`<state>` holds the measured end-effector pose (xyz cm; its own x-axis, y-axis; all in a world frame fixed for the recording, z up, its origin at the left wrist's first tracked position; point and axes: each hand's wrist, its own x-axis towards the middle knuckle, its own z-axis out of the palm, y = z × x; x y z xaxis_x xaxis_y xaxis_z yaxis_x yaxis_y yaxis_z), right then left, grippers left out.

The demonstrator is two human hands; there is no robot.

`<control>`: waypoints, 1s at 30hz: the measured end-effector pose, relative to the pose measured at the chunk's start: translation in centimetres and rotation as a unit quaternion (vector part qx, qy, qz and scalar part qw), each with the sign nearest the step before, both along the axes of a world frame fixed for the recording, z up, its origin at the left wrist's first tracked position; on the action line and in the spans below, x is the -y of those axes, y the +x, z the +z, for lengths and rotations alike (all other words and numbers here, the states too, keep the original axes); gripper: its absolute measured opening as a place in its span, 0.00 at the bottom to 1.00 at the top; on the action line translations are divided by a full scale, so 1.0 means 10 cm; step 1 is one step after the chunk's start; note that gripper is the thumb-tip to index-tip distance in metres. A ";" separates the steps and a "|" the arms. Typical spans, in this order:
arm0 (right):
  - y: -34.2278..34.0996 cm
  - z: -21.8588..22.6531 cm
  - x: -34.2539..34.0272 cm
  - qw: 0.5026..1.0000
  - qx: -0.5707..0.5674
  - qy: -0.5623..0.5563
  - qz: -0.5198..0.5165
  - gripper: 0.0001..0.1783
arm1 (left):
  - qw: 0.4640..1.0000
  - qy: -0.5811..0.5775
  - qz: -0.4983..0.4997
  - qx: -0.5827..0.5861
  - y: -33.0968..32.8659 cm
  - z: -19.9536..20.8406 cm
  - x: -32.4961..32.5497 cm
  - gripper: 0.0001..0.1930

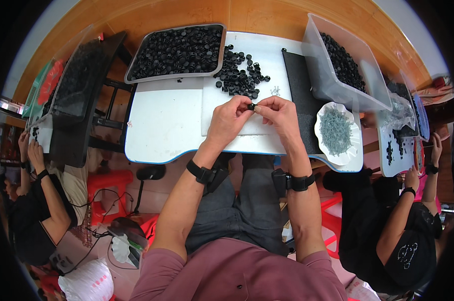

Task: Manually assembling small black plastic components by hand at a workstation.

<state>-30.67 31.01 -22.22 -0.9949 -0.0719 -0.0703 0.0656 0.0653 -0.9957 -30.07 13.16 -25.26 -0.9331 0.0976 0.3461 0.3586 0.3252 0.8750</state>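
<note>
One small black cap (251, 106) sits above the white surface (161, 120), pinched between the fingertips of the left hand (227, 119) and right hand (279, 118), which are nearly together. Just beyond lies a loose pile of black caps (239, 79), too many to count. Three containers flank it: one metal tray (171, 77) and one translucent bin (337, 92), both holding black pieces, and one fluted white dish (355, 135) of thin greyish pieces.

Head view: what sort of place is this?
Probably a small assembly workshop: a metal tray heaped with round black caps, a scalloped white dish of thin greyish pieces, and other workers, one at left and one at right, busy at neighbouring tables.
</note>
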 end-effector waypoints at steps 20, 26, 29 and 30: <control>-0.07 0.12 0.00 0.997 0.071 0.023 0.017 0.07 | 1.000 -0.022 0.011 -0.011 0.00 -0.05 0.00 0.14; -0.08 0.08 0.01 0.997 0.064 0.023 0.028 0.07 | 0.999 -0.032 0.019 -0.012 0.00 -0.05 -0.02 0.13; -0.09 0.05 0.00 0.998 0.054 0.019 0.040 0.06 | 0.999 -0.039 0.018 -0.010 -0.01 -0.05 -0.01 0.13; -0.09 0.04 0.01 0.998 0.054 0.018 0.041 0.06 | 0.999 -0.043 0.017 -0.006 -0.01 -0.05 -0.01 0.13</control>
<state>-31.53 30.91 -21.79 -0.9724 -0.1474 -0.1809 0.1656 0.1099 -0.9800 -30.14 13.22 -25.74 -0.9320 0.0962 0.3494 0.3570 0.4106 0.8390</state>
